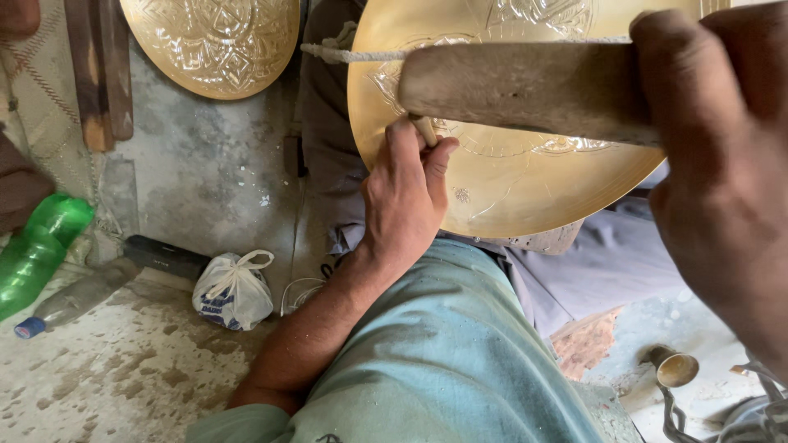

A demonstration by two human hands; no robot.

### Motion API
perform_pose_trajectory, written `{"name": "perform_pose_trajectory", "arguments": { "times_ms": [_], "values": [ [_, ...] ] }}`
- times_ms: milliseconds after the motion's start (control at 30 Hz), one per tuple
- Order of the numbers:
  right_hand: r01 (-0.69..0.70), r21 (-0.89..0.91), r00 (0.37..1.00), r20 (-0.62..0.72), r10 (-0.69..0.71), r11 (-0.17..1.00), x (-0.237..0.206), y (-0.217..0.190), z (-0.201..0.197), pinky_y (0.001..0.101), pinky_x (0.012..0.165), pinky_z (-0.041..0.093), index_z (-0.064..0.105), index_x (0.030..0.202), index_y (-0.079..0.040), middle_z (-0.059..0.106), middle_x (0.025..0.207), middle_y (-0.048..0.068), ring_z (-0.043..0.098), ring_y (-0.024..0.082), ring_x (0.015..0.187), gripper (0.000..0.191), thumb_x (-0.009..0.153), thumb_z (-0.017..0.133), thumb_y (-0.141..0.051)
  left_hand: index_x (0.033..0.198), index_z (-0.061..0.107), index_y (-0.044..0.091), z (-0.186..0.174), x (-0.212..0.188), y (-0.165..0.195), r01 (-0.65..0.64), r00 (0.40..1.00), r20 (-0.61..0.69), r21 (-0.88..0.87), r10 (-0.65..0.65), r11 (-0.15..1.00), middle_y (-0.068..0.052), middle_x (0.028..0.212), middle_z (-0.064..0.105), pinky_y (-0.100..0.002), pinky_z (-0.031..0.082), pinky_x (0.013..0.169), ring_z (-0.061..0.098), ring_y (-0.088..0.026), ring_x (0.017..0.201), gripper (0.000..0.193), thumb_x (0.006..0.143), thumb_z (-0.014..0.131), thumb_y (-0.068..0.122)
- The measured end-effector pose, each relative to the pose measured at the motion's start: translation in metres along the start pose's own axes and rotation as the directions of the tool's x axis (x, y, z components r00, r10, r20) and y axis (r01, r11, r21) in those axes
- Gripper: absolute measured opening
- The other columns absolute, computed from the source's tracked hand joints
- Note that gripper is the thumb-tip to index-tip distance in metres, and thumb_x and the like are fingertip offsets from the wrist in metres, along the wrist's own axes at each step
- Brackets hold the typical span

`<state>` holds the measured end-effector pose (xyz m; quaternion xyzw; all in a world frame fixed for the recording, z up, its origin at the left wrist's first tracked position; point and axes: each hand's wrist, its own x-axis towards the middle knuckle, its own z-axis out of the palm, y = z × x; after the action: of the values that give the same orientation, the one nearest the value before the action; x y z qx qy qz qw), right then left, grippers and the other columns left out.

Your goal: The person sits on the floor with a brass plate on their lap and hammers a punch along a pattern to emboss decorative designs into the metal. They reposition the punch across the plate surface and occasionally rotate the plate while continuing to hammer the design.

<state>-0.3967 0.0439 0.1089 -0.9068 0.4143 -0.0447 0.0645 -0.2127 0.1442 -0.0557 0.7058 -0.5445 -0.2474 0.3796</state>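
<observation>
**2 hands at 1 brass plate**

Head view: 1 large brass plate (525, 189) fills the frame from 12 to 2 o'clock, tilted and resting against the person's lap, its face carrying fine engraved patterns. The left hand (406, 197) sits just left of centre, at the plate's 9 o'clock rim. Its fingers are curled narrow around 1 thin pale chisel (425, 130), whose tip touches the plate's face. The right hand (722, 156) takes up the 3 o'clock edge, very close to the camera and blurred. It is wrapped tight around 1 thick wooden mallet (517, 86), which lies level across the plate at 1 o'clock, its blunt end just above the chisel. 1 pale cord (345, 54) runs from the plate's left rim toward 11 o'clock.

A 2nd brass plate (213, 41), also engraved, leans at 11 o'clock, well apart from the hands. 2 dark wooden sticks (103, 74) stand beside it at 10 o'clock. At 9 o'clock lies 1 green bottle (41, 246), and just below it 1 clear bottle (74, 303) with a blue cap. 1 knotted white bag (234, 291) sits on the floor (123, 369) at 7 o'clock, near the left forearm. 1 small metal cup (675, 367) stands at 4 o'clock. Teal trousers (443, 353) cover the leg at 6 o'clock.
</observation>
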Motion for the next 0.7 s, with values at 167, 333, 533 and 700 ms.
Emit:
{"name": "perform_pose_trajectory", "arguments": {
  "times_ms": [167, 333, 533, 700],
  "values": [
    [-0.037, -0.026, 0.999, 0.018, 0.038, 0.999, -0.012, 0.001, 0.001, 0.0411, 0.076, 0.056, 0.058, 0.135, 0.007, 0.064, 0.11, 0.026, 0.068, 0.036, 0.093, 0.054, 0.083, 0.068, 0.021, 0.13, 0.048, 0.0, -0.004, 0.001, 0.002, -0.023, 0.999, 0.044, -0.014, 0.023, 1.0, -0.012, 0.097, 0.064, -0.043, 0.057, 0.072, 0.071, -0.031, 0.088, 0.037, 0.106, 0.068, 0.021],
    [-0.12, 0.173, 0.992, -0.019, 0.125, 0.978, -0.031, 0.014, 0.013, 0.0394, 0.09, 0.057, 0.051, 0.143, 0.009, 0.062, 0.119, 0.027, 0.069, 0.038, 0.104, 0.056, 0.089, 0.059, 0.022, 0.138, 0.046, 0.004, -0.009, 0.011, 0.005, -0.192, 0.976, 0.106, 0.007, 0.191, 0.981, -0.016, 0.112, 0.065, -0.043, 0.057, 0.081, 0.07, -0.036, 0.098, 0.041, 0.107, 0.068, 0.019],
    [-0.161, 0.092, 0.987, 0.013, 0.16, 0.983, -0.042, 0.022, 0.015, 0.039, 0.082, 0.055, 0.051, 0.137, 0.008, 0.062, 0.111, 0.023, 0.068, 0.035, 0.093, 0.045, 0.096, 0.058, 0.024, 0.138, 0.051, 0.01, -0.016, 0.021, 0.009, -0.165, 0.96, 0.214, -0.08, 0.179, 0.983, -0.012, 0.116, 0.071, -0.041, 0.059, 0.081, 0.075, -0.031, 0.1, 0.044, 0.1, 0.073, 0.018],
    [-0.083, -0.055, 0.997, 0.0, 0.083, 0.995, -0.042, 0.022, 0.018, 0.0428, 0.082, 0.057, 0.052, 0.136, 0.009, 0.065, 0.111, 0.024, 0.068, 0.037, 0.096, 0.054, 0.084, 0.06, 0.019, 0.135, 0.054, 0.012, -0.019, 0.024, 0.01, -0.089, 0.943, 0.315, -0.065, 0.105, 0.994, -0.006, 0.109, 0.074, -0.041, 0.059, 0.079, 0.077, -0.026, 0.097, 0.039, 0.101, 0.072, 0.015]
  ]
}}
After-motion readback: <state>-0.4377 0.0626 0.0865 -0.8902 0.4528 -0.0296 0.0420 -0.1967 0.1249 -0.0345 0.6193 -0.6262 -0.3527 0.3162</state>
